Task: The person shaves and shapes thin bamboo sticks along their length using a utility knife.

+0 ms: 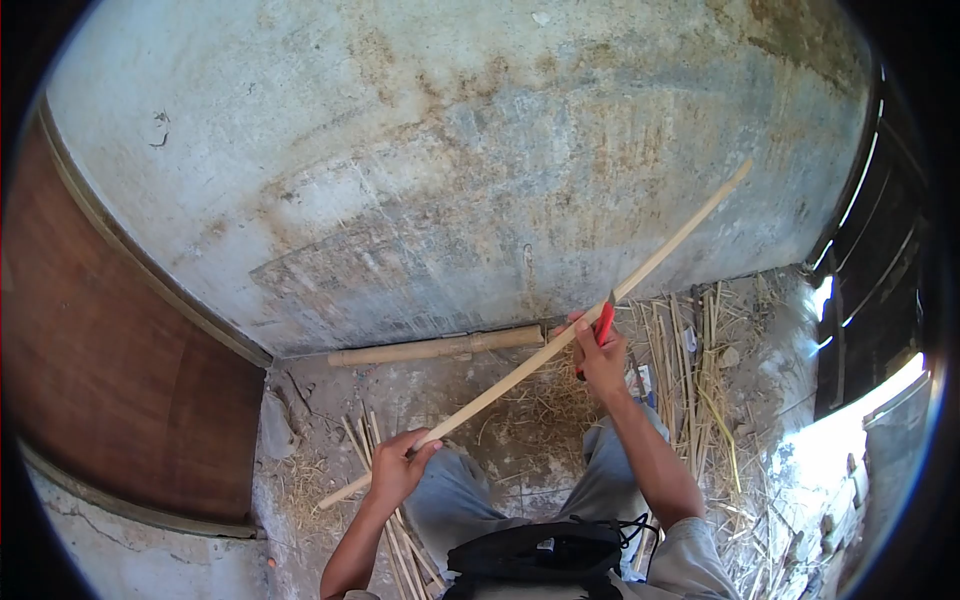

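Note:
A long pale strip, which looks like split bamboo (500, 384), runs slantwise from low left to upper right in front of me. My left hand (398, 466) is closed around it near its lower end. Higher up, my right hand (598, 358) grips a red utility knife (605, 322), its dark blade lying against the strip. The fingers of that hand are also close to the strip, and whether they press on it I cannot tell.
A thick bamboo pole (440, 347) lies along the foot of the stained wall (480, 180). Thin strips (690, 370) and shavings (540, 412) litter the floor, with more strips (400, 545) by my left leg. A brown door panel (130, 370) stands at left. A black bag (535, 550) rests at my waist.

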The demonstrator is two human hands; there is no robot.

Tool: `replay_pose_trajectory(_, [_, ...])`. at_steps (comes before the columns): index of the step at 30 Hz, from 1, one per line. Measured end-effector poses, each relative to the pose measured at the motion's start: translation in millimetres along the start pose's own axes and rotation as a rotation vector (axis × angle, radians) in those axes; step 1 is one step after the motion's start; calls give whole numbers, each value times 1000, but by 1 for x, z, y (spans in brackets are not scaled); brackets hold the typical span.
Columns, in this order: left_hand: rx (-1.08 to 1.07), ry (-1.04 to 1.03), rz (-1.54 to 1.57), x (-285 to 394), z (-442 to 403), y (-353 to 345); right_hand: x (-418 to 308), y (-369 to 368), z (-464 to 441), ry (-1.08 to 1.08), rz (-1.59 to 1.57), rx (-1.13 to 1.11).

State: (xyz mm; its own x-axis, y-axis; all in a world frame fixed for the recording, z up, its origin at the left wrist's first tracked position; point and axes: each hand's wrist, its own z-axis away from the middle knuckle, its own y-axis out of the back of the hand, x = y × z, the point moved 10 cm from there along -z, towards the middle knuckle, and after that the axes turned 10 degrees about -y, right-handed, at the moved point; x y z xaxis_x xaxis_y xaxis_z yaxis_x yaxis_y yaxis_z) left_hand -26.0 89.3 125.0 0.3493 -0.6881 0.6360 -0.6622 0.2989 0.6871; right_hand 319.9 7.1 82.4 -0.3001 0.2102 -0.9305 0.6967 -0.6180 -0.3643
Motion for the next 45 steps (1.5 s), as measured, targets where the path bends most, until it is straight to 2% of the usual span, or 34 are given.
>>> replay_pose_trajectory(4, [-9,-112,-178,15,-16,10,-54,-20,1,75,-237,-59])
replay_pose_trajectory(6, [193,-207,-230,30,-21,24,-87,-29,1,100,-296,-61])
replay_pose_trajectory(8, [244,-233,-278,44,-29,31,-129,-37,1,201,-401,-87])
replay_pose_trajectory(10, [302,-268,-321,58,-32,38,-161,-40,-5,254,-380,-75])
replay_pose_trajectory(13, [368,-308,-193,67,-31,47,-197,-42,-11,349,-325,-90])
replay_pose_trajectory(16, [422,-345,-134,73,-26,56,-214,-44,-15,396,-165,-53])
replay_pose_trajectory(18, [456,-358,-202,81,-20,68,-209,-58,-19,309,70,-105])
replay_pose_trajectory(22, [565,-415,-208,92,-10,99,-195,-69,-24,329,160,-55])
replay_pose_trajectory(24, [727,-457,-139,94,3,121,-184,-69,-29,314,296,-28])
replay_pose_trajectory(25, [730,-461,-140,98,3,127,-179,-69,-32,319,294,-29])
replay_pose_trajectory(28, [837,-525,-183,116,19,150,-168,-84,-26,373,377,-159])
replay_pose_trajectory(30, [864,-556,-409,135,26,156,-152,-93,-20,242,849,-130])
replay_pose_trajectory(31, [863,-555,-409,142,27,159,-150,-97,-15,241,849,-131])
replay_pose_trajectory(33, [752,-600,-647,162,19,149,-149,-114,5,405,1050,-109])
replay_pose_trajectory(34, [752,-596,-650,165,15,148,-141,-119,10,508,1083,-142])
replay_pose_trajectory(36, [563,-544,-697,166,-5,128,-122,-126,17,525,1135,-217])
replay_pose_trajectory(37, [561,-541,-698,167,-9,123,-112,-133,24,543,1186,-286])
replay_pose_trajectory(39, [268,-440,-746,143,-33,89,-101,-138,36,597,1221,-320])
replay_pose_trajectory(40, [263,-438,-745,137,-34,79,-95,-142,45,655,1257,-349])
replay_pose_trajectory(42, [101,-381,-703,107,-40,47,-82,-144,51,653,1298,-404])
replay_pose_trajectory(43, [97,-383,-701,91,-36,36,-73,-146,55,655,1339,-458])
replay_pose_trajectory(44, [70,-260,-570,60,-29,25,-68,-145,56,652,1340,-454])
replay_pose_trajectory(45, [42,-139,-438,41,-23,19,-73,-144,62,739,1244,-414])
